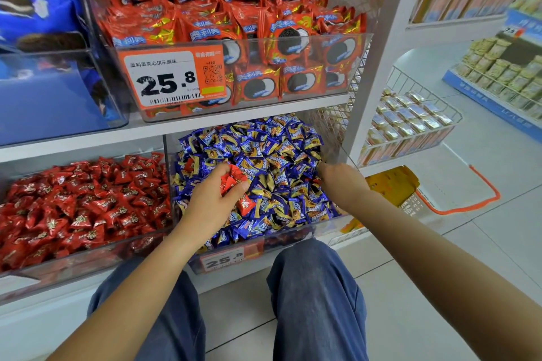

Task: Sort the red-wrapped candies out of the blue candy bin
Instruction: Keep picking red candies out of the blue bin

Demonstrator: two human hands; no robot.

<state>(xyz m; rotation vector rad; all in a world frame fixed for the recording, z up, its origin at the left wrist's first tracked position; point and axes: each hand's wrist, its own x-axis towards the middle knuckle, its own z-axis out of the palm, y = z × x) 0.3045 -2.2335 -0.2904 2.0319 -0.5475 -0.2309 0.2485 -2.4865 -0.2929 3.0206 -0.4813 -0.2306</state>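
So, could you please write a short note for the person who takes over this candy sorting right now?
Left hand: holds several red candies, over the blue candy bin.
Right hand: fingers dug into the blue candies at the bin's right side; whether it holds anything cannot be seen.
Red candy bin: directly to the left, full of red candies.
Done: a handful of reds picked out, not yet dropped.
Left: move the handful into the red bin. One red candy lies just below the left hand, another near the bin's left wall. Then search deeper.
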